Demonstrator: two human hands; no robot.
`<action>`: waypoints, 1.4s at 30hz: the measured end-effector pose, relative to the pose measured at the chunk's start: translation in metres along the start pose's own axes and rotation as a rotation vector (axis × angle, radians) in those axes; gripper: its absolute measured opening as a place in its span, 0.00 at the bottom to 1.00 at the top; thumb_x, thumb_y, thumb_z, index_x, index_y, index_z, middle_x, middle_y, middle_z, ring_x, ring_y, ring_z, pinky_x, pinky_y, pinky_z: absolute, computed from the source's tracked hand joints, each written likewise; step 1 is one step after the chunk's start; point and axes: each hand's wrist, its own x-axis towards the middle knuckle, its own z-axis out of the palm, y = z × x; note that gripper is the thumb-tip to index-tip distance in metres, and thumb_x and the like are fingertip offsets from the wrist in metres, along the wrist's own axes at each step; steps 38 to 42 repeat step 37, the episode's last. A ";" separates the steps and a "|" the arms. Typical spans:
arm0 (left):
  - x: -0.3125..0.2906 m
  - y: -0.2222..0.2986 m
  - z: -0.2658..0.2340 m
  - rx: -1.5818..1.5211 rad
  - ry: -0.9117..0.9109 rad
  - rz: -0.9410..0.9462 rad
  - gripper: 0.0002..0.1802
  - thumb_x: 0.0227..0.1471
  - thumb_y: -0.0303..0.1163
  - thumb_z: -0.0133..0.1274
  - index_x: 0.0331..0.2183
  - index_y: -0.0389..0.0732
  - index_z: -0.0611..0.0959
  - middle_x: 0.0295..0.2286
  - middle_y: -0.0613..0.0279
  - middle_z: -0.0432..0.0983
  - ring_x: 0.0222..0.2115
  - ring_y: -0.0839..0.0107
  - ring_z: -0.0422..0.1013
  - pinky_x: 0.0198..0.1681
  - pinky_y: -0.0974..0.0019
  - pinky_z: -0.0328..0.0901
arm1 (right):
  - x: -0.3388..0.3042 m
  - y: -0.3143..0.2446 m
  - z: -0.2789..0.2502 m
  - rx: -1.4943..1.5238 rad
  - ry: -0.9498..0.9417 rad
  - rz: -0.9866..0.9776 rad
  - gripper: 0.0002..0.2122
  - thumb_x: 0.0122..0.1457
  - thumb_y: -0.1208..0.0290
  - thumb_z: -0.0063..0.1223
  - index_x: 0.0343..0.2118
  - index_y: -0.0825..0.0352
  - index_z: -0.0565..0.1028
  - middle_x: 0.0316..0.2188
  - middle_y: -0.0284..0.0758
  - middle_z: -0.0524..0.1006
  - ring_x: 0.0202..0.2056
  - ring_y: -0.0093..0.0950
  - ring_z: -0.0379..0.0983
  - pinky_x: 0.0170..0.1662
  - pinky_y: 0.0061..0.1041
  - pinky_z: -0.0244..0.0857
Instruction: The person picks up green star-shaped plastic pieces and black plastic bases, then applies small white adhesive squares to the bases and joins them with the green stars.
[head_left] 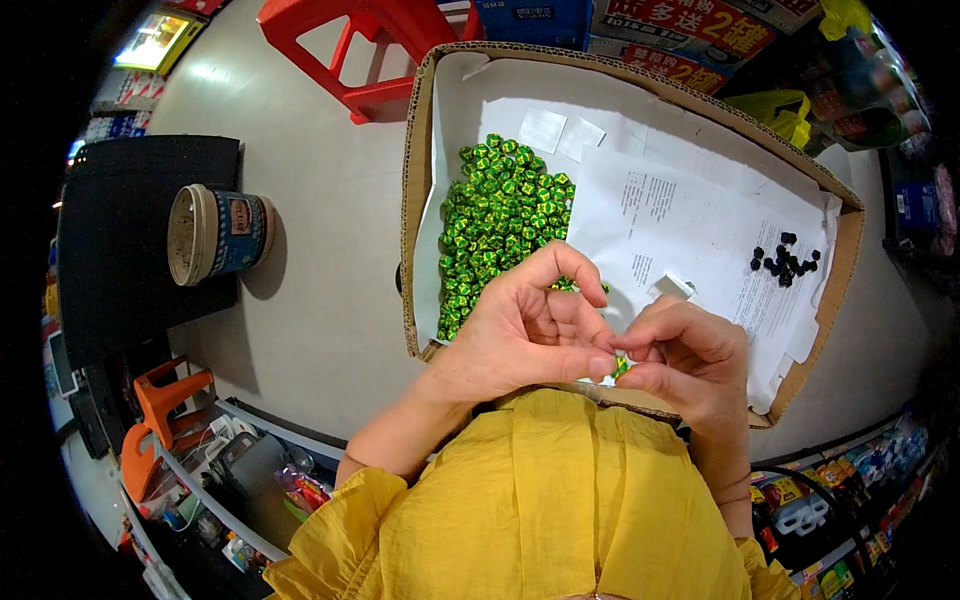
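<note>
Near the front edge of a shallow cardboard box (411, 200), my left hand (525, 330) and my right hand (690, 355) meet fingertip to fingertip. Between their thumbs and fingers is a small green-and-yellow wrapped piece (621, 367), mostly covered by the fingertips. Both hands pinch it, while my left index finger is raised and curved. Beyond my left hand lies a heap of small faceted green-and-yellow pieces (500, 210). A little cluster of black lumps (785, 264) rests on white paper at the box's right side.
White printed sheets (690, 215) line the box, with two small white squares (560, 133) near its far side. A red stool (370, 45) stands beyond it. On the left, a bucket (222, 235) lies by a black panel (140, 220). Stocked shelves (840, 500) are at lower right.
</note>
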 end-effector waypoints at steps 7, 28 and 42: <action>0.005 0.014 -0.001 0.046 -0.096 -0.170 0.22 0.38 0.17 0.59 0.37 0.36 0.68 0.27 0.57 0.76 0.27 0.77 0.72 0.30 0.78 0.66 | 0.002 0.003 0.003 -0.646 -0.043 -0.459 0.10 0.38 0.80 0.63 0.26 0.69 0.74 0.20 0.34 0.70 0.19 0.25 0.65 0.20 0.19 0.57; -0.001 0.017 0.008 0.143 0.031 -0.077 0.17 0.38 0.15 0.57 0.33 0.36 0.70 0.26 0.59 0.75 0.29 0.76 0.72 0.31 0.77 0.66 | 0.001 -0.001 0.002 -0.834 -0.058 -0.467 0.12 0.39 0.76 0.63 0.27 0.69 0.73 0.22 0.35 0.69 0.21 0.28 0.66 0.22 0.23 0.59; 0.003 0.002 -0.006 -0.371 -0.085 -0.325 0.18 0.42 0.18 0.55 0.38 0.37 0.70 0.29 0.58 0.76 0.26 0.73 0.72 0.32 0.76 0.67 | 0.009 0.012 -0.009 -0.354 -0.124 -0.273 0.13 0.40 0.75 0.63 0.32 0.66 0.75 0.25 0.30 0.73 0.23 0.22 0.64 0.25 0.17 0.59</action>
